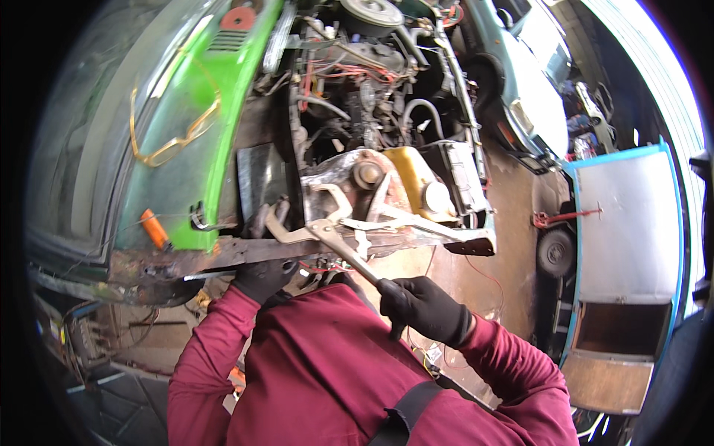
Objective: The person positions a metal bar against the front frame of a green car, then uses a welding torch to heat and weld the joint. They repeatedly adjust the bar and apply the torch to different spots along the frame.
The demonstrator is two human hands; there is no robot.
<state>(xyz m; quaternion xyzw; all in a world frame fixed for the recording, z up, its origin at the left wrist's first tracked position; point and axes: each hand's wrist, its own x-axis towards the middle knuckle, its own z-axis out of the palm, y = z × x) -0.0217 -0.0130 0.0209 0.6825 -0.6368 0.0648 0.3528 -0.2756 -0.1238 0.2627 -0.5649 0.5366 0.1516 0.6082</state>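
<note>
My right hand (422, 305), in a black glove, grips the handle end of a metal locking clamp (320, 232) whose curved jaws sit on a rusty metal rail (245, 251) of a green car body (190, 126). My left hand (262, 277), also in a black glove, presses against the underside of that rail just below the clamp's jaws. A second locking clamp (405, 221) lies along the rail to the right. Both sleeves are dark red.
The open engine bay (372, 89) with hoses and a yellow tank (413, 178) lies beyond the rail. A pale blue car (520, 82) stands at the upper right. A blue-edged cart with a metal sheet (625, 223) is at the right. Loose wires hang below the rail.
</note>
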